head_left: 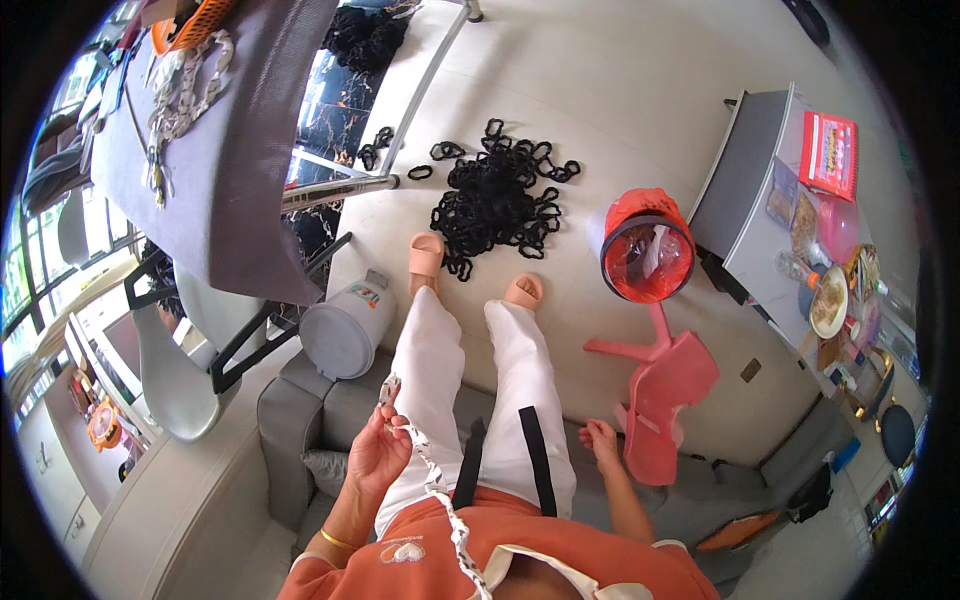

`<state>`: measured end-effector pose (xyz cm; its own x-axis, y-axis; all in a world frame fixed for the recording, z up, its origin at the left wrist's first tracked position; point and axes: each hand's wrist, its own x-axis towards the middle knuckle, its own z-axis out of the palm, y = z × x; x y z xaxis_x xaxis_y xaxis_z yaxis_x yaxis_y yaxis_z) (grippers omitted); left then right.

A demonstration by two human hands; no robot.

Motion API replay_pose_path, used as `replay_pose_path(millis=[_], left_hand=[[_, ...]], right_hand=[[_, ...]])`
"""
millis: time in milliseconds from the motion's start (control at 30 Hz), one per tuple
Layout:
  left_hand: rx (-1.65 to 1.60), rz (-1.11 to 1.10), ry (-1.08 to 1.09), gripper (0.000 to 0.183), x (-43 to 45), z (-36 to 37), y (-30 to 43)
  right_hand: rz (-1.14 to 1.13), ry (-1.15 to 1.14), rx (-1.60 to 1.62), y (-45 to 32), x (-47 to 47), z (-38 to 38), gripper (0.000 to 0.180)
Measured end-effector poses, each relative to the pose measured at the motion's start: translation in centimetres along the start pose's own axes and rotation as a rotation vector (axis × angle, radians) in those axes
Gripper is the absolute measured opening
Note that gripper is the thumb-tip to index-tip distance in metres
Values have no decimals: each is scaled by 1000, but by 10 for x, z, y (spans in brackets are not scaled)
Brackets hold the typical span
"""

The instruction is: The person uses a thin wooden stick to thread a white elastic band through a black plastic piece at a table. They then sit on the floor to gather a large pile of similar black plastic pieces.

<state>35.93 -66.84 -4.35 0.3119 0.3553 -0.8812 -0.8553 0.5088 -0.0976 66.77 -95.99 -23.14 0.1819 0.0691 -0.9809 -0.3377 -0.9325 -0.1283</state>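
My left hand [380,448] pinches a twisted strip of white fabric with dark marks [439,487] near its upper end. The strip runs down across my lap and over my orange shirt. To the right of my white trousers, my right hand [599,441] is beside the pink plastic chair [671,405], fingers loosely curled, apparently holding nothing. On the floor beyond my feet lies a heap of black looped bands [495,199]. Similar white patterned fabric [180,105] lies on the grey-covered table [251,142] at upper left.
A grey-lidded bin [341,337] stands left of my legs. A waste bin with a red liner [647,259] is at right. Beyond it, a cluttered low table [757,255] holds a bowl [829,300] and a red spiral notebook [829,155]. A grey sofa [360,412] is behind my legs.
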Motion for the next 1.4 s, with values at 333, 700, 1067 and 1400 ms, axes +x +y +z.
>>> replay_pose_path(millis=[333,700,1067,1400], left_hand=[[-151,-76,-123,59,4,-12,12],[-114,-82,-141,26,24,-47,66],[-532,137,-56,23,54,-117,82],[-149,28,-58,19,188,-113,26]], right_hand=[[-72,15,-47,-24,21,6,20],[-103,42,-283,-39,12,44,16],[-448,-32,-576,-180,122,74,14],[-691,-110,-776,-224,268,105,20]])
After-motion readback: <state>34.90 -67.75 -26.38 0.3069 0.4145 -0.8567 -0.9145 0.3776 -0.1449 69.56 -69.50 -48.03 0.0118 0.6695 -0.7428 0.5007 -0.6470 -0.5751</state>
